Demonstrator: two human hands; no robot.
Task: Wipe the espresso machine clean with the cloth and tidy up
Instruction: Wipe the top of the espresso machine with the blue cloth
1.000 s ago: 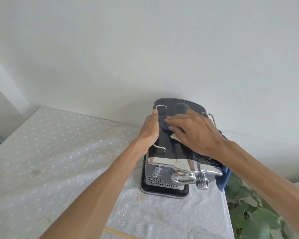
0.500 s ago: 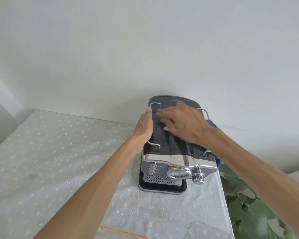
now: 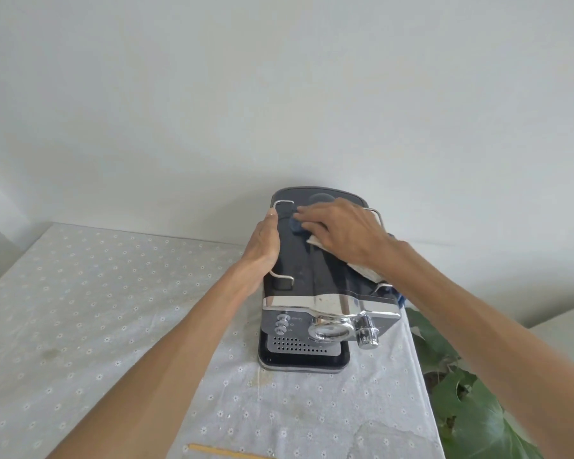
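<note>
You were wiping the top of the machine (image 3: 315,279), low in the middle of the frame on the desk (image 3: 80,309). Your right hand (image 3: 342,233) pressed flat on the cloth (image 3: 297,225); your left hand (image 3: 262,241) gripped the machine's side. Next, wipe the shiny front.

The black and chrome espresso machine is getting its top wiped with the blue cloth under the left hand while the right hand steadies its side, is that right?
Not quite: the hands are swapped. In the head view the right hand presses the blue cloth on top of the black and chrome espresso machine, while the left hand steadies its side.
</note>
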